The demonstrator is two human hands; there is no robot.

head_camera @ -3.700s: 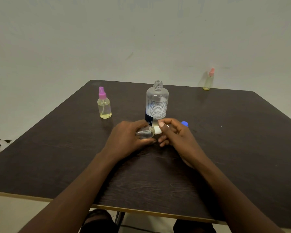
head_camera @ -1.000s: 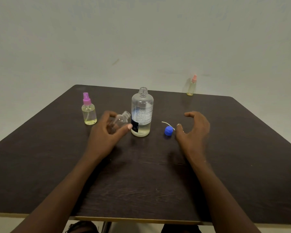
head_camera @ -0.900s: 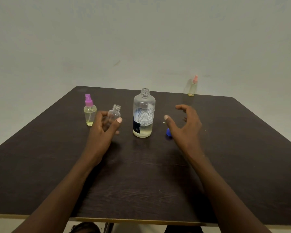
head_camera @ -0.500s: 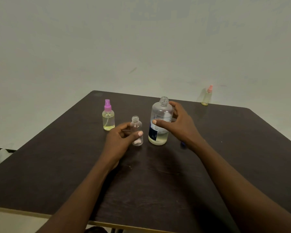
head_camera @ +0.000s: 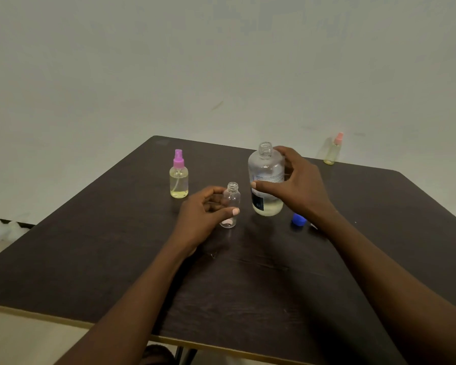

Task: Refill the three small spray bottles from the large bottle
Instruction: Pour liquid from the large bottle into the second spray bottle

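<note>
- A dark wooden desk seen from above, with a person's two bare forearms reaching over it.
- The left hand curls its thumb and fingers round a small clear bottle, empty, uncapped and upright near the desk's middle.
- The right hand wraps round the large bottle just beside it, thumb in front, fingers behind. This bottle is open and upright, with a little pale yellow liquid at the bottom.
- A blue cap lies by the right wrist.
- A purple-topped spray bottle, filled with yellowish liquid, stands to the left.
- A pink-topped spray bottle stands at the far edge, well apart.
</note>
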